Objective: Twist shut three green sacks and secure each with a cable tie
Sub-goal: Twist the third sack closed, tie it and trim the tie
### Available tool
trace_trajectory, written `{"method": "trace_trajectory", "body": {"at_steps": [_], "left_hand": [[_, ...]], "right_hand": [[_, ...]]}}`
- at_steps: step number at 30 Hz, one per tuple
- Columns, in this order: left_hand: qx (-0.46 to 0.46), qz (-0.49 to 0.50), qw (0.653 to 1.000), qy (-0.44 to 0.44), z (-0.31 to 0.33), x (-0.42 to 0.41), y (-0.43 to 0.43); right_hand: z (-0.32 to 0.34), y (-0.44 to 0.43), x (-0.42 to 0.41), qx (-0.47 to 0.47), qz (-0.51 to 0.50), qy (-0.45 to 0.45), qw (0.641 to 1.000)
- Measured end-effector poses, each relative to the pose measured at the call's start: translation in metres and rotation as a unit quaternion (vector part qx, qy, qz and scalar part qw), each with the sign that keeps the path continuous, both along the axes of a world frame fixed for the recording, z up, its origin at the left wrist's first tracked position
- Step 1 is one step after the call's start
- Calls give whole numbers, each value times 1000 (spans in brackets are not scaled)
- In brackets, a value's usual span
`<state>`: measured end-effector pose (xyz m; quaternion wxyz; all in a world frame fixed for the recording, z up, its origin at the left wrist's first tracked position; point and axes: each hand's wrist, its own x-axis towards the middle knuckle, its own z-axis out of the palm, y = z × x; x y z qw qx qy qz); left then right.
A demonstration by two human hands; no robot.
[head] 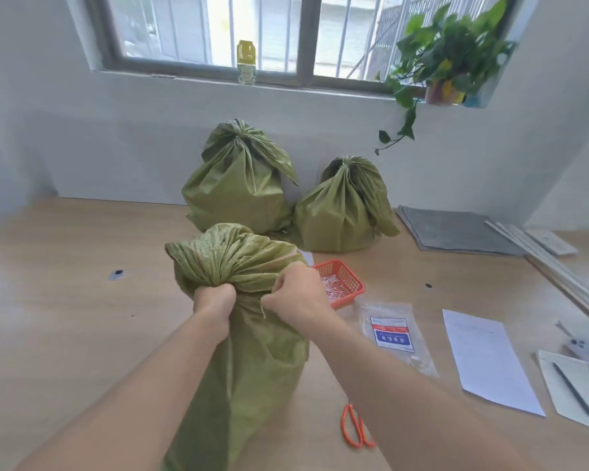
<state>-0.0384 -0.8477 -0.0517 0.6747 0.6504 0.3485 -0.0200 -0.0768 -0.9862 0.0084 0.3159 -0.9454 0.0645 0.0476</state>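
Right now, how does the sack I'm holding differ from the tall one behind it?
The near sack leans, its neck gripped by the left hand and right hand; the tall sack stands upright, untouched. The tall sack's neck is already cinched; no tie shows on the near sack. Both are green.

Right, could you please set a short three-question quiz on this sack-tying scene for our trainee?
1. True or false: the left hand grips the twisted neck of the front sack.
2. What lies in the red basket? A scissors; B white cable ties; C pens.
3. How many back sacks near the wall are already gathered shut?
Key: 1 true; 2 B; 3 two.
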Motion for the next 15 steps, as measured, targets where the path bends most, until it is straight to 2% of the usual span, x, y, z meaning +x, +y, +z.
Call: {"method": "trace_trajectory", "body": {"at_steps": [3,8,11,15], "left_hand": [[-8,-40,999,3,-4,2,9],[-20,-77,997,-7,-3,0,21],[-36,-90,995,-7,-4,5,28],[-57,-103,993,-1,-9,9,30]], "right_hand": [[5,13,0,-70,-17,-84,994],[-15,16,0,-192,-10,-234,953],[-20,13,6,-165,-37,-227,959],[-17,14,10,-136,-62,-266,952]]}}
